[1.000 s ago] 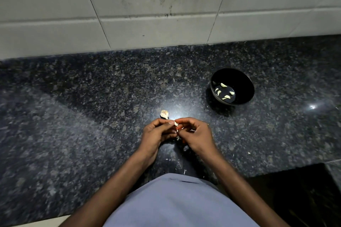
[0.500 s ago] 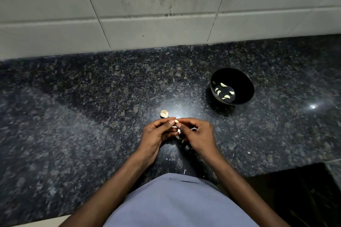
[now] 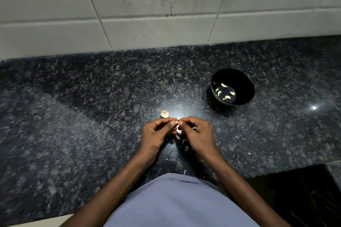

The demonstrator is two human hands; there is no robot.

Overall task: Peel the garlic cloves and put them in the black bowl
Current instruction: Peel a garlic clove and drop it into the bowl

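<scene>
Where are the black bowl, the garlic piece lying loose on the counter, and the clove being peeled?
black bowl (image 3: 245, 86): head view, bare inner wall.
loose garlic piece (image 3: 164, 113): head view, its middle.
clove being peeled (image 3: 178, 131): head view, white part showing between both hands.

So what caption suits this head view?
Both hands peel a garlic clove near the black bowl.

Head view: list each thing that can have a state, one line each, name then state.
left hand: fingers curled, pinching the garlic clove
right hand: fingers curled, pinching the same clove
garlic clove: held between both hands above the counter, white skin partly loose
black bowl: upright on the counter, several peeled cloves inside
peeled cloves: lying on the bowl's bottom
garlic piece: resting on the counter beyond the left hand, untouched
</scene>
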